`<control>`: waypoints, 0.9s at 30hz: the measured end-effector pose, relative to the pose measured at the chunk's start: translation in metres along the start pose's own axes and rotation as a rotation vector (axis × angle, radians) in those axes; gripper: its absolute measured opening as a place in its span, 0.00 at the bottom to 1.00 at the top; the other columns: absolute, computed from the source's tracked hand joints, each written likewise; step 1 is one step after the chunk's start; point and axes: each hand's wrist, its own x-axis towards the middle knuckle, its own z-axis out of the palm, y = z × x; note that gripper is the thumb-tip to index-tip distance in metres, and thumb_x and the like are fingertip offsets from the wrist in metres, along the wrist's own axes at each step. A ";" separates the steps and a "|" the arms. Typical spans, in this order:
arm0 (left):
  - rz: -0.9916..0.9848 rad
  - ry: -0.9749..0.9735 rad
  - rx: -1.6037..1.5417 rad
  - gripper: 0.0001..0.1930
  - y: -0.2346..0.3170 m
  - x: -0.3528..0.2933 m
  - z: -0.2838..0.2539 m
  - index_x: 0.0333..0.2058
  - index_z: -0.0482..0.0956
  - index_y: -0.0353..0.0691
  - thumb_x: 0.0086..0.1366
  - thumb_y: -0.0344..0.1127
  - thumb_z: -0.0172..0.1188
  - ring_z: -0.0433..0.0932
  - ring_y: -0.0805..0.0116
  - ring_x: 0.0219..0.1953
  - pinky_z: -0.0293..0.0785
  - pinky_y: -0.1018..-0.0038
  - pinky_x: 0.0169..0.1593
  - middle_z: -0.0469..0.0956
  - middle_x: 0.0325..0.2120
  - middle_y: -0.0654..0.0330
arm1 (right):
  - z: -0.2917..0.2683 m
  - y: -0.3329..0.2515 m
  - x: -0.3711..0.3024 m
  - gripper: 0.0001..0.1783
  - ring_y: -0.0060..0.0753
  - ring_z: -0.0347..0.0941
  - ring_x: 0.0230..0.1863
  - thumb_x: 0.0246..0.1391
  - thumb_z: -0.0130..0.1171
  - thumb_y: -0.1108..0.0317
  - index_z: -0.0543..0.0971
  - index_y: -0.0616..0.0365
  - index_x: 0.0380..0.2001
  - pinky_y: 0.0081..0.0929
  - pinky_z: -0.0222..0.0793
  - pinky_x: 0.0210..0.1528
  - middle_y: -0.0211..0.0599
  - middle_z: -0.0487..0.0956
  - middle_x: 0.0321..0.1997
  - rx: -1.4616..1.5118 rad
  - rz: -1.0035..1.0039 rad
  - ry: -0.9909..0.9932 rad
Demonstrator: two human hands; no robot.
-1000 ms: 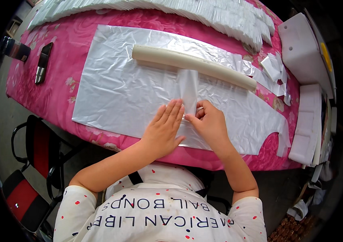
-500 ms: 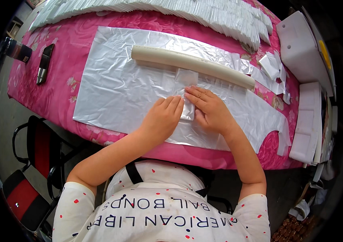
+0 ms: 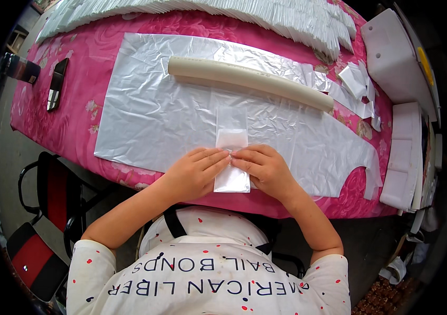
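Note:
A narrow folded plastic packet (image 3: 232, 138) lies upright before me, see-through at its far end and whiter toward the near end. My left hand (image 3: 197, 169) grips its left side, and my right hand (image 3: 266, 168) grips the right. The fingertips of both hands nearly meet over its middle, thumbs partly hidden. Beneath it spreads a large silvery-white plastic sheet (image 3: 139, 110) with a curved cutout at its right end. The packet's near end reaches past the sheet's front edge. Beyond my hands, a cream-coloured tube (image 3: 250, 81) rests across the sheet.
Long rows of stacked white folded pieces (image 3: 208, 6) line the table's far side. White scraps (image 3: 356, 86) lie at right, beside white foam boxes (image 3: 398, 58). A black phone-like object (image 3: 57, 84) and a dark cylinder (image 3: 23, 68) sit at left on the pink floral tablecloth (image 3: 76, 126). Red-and-black chairs (image 3: 39, 252) stand left.
Both hands have come nearer to me and slightly apart, drawing the packet toward the front edge. More of its white part now shows. The tube stays in place.

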 end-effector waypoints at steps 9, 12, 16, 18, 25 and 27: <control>-0.788 -0.006 -0.402 0.28 0.002 0.030 -0.012 0.55 0.60 0.28 0.57 0.29 0.56 0.78 0.60 0.29 0.71 0.72 0.36 0.78 0.31 0.48 | -0.008 0.004 0.030 0.12 0.31 0.72 0.17 0.52 0.54 0.64 0.79 0.64 0.27 0.24 0.65 0.23 0.40 0.76 0.17 0.375 0.876 -0.102; -0.707 0.101 -0.369 0.32 -0.007 0.035 -0.005 0.56 0.55 0.24 0.56 0.31 0.57 0.77 0.57 0.22 0.70 0.70 0.28 0.79 0.23 0.53 | -0.013 0.010 0.046 0.17 0.26 0.72 0.16 0.52 0.54 0.60 0.79 0.67 0.26 0.24 0.65 0.23 0.39 0.75 0.15 0.445 1.031 -0.182; -0.780 0.103 -0.368 0.34 -0.012 0.038 -0.003 0.56 0.53 0.22 0.55 0.32 0.59 0.77 0.58 0.22 0.71 0.70 0.29 0.78 0.21 0.54 | -0.016 0.018 0.055 0.18 0.25 0.74 0.17 0.53 0.54 0.59 0.79 0.67 0.26 0.24 0.66 0.22 0.38 0.76 0.16 0.449 1.117 -0.308; -0.833 0.118 -0.410 0.35 -0.011 0.042 -0.008 0.56 0.53 0.22 0.54 0.32 0.59 0.77 0.58 0.22 0.72 0.70 0.29 0.78 0.19 0.55 | -0.016 0.020 0.056 0.18 0.25 0.74 0.17 0.53 0.54 0.59 0.79 0.67 0.27 0.24 0.66 0.22 0.38 0.76 0.16 0.433 1.132 -0.335; -0.418 0.125 0.086 0.35 -0.004 0.038 -0.006 0.56 0.57 0.27 0.52 0.32 0.61 0.71 0.55 0.45 0.68 0.67 0.46 0.68 0.46 0.46 | -0.015 0.024 0.059 0.18 0.26 0.75 0.17 0.52 0.54 0.59 0.79 0.67 0.26 0.23 0.66 0.21 0.38 0.76 0.17 0.451 1.151 -0.355; -0.251 0.073 0.113 0.34 -0.005 0.036 0.006 0.56 0.58 0.28 0.52 0.36 0.60 0.64 0.51 0.54 0.63 0.63 0.54 0.61 0.53 0.44 | -0.015 0.026 0.058 0.18 0.27 0.75 0.17 0.52 0.54 0.59 0.79 0.68 0.25 0.23 0.66 0.21 0.39 0.76 0.17 0.484 1.143 -0.348</control>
